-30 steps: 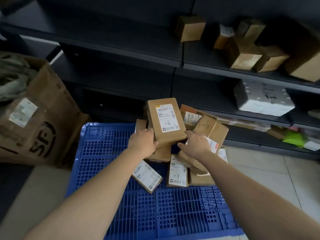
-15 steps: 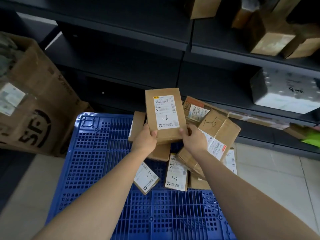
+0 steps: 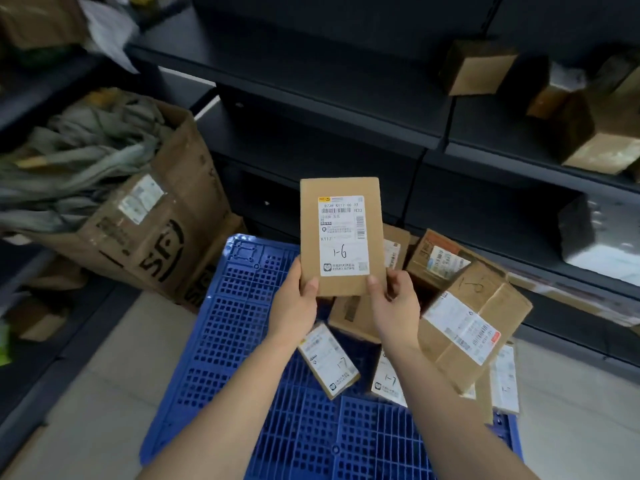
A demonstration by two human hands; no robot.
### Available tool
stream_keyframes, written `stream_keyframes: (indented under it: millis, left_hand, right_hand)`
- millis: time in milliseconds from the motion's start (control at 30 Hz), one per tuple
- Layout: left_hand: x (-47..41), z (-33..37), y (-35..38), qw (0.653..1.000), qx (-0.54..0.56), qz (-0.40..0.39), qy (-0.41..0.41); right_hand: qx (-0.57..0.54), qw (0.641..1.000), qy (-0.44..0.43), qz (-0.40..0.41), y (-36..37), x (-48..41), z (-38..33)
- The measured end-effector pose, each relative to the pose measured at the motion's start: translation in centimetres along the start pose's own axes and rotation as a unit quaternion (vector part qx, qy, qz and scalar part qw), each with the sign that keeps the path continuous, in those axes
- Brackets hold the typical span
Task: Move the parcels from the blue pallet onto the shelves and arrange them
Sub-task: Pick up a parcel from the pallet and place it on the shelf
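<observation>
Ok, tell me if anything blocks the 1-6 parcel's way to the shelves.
Nothing visible does. Both hands, left and right, hold the 1-6 parcel up clear of the pile, and the dark shelf straight behind it has open space.

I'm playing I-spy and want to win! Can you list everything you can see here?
Held parcel: one, brown, white label marked 1-6, up in both hands.
Parcels on pallet: about seven, brown with white labels, heaped on the far right part.
Pallet: one, blue, on the floor.
Shelves: dark, behind the pallet.
Shelf boxes: several, brown, upper right shelf.
Wrapped parcel: one, white-grey, lower right shelf.
Big carton: one, brown, left of the pallet, stuffed with grey-green material.
Left hand: grips the parcel's lower left corner.
Right hand: grips the lower right corner.
</observation>
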State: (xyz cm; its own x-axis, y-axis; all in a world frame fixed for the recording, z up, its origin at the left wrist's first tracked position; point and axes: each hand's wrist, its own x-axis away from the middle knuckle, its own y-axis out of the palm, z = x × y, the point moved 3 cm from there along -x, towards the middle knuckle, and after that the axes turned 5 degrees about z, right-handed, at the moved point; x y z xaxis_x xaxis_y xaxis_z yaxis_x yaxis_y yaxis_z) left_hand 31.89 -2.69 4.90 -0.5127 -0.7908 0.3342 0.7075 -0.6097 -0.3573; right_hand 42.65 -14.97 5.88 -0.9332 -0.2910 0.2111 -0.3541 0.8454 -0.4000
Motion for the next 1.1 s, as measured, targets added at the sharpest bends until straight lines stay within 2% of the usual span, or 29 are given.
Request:
stream_keyframes:
  millis: [267,467,700,1100]
  left_hand:
    - [3.9,-0.2,-13.1,0.990,0.082,0.117,0.013]
    - [8.4,-1.3,-25.1,0.968,0.117,0.223,0.019]
    - [14.6,-4.4,-38.7,0.939,0.095,0.329,0.013]
    - [23.9,-9.1,-58.3,0.892,0.091,0.443,0.007]
  right_hand:
    - [-0.048,0.992,-0.095,-0.062,7.6,7.8,-7.5]
    - [-0.062,0.976,-0.162,-0.129,14.9,15.8,-12.4]
    - [-0.101,0.947,-0.216,-0.215,22.9,26.7,-17.9]
    - [-0.131,0.882,-0.299,-0.340,34.8,43.4,-25.5]
